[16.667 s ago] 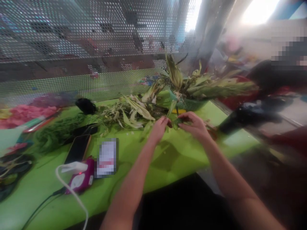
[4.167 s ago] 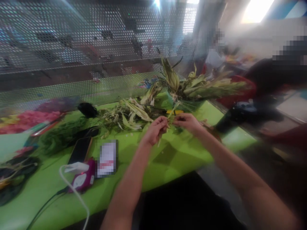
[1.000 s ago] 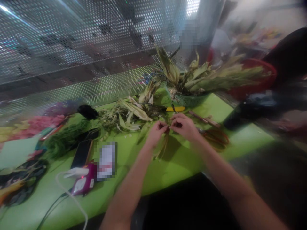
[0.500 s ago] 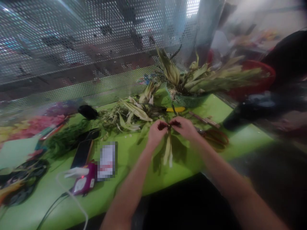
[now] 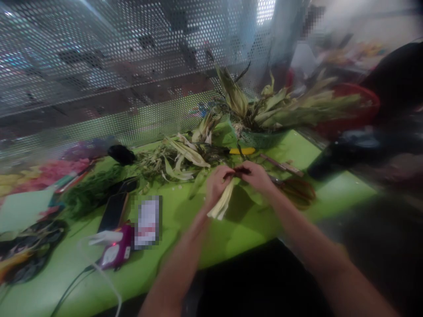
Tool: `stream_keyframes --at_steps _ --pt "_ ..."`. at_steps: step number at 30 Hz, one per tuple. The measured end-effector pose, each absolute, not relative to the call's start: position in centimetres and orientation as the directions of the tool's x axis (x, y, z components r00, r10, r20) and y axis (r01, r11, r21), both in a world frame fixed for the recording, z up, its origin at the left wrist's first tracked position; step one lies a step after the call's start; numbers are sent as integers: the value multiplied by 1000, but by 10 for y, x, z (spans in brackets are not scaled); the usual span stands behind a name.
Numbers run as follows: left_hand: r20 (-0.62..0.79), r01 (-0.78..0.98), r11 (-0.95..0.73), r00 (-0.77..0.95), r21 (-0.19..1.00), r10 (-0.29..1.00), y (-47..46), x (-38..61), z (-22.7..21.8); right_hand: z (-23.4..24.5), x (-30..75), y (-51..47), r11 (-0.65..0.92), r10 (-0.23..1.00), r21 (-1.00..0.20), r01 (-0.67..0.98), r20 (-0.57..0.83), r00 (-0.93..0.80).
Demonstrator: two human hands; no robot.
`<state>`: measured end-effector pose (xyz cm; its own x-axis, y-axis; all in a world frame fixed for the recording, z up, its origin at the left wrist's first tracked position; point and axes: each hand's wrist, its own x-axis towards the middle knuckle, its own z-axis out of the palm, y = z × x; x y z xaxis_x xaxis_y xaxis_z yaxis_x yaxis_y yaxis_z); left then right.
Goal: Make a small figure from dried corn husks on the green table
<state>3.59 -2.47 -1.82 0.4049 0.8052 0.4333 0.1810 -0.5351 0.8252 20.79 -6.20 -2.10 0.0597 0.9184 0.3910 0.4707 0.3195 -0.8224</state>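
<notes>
Pinching pale husk (image 5: 222,204) by its upper end with left hand (image 5: 217,184) and right hand (image 5: 254,175), above green table (image 5: 185,202); hard to make out exact fingertip contact. Should handle light, papery, easily split; best held at that end.

Bare left forearm (image 5: 187,255), bare right forearm (image 5: 307,233), black clothing (image 5: 254,281) over lap

Includes two hands (image 5: 218,184), one husk bundle (image 5: 222,203) in them, one basket (image 5: 262,138) and one yellow handle (image 5: 243,151) beyond, one pair of scissors (image 5: 297,193) rightward, one purple device (image 5: 124,246) leftward.
</notes>
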Motion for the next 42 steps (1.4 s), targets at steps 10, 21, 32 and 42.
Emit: stream_keyframes --at_steps 10,21,32,42 --pt "457 162 -543 377 824 806 -26 37 -21 -18 206 -66 270 941 -883 384 327 90" --pt "470 156 -535 318 830 823 -32 38 -16 -18 206 -66 284 944 -923 261 316 92" --pt "363 135 -411 282 901 888 -27 38 -17 -20 209 -65 308 889 -784 539 439 131" --pt "132 44 -146 234 988 963 -10 36 -31 -16 208 -68 339 906 -860 382 408 114"
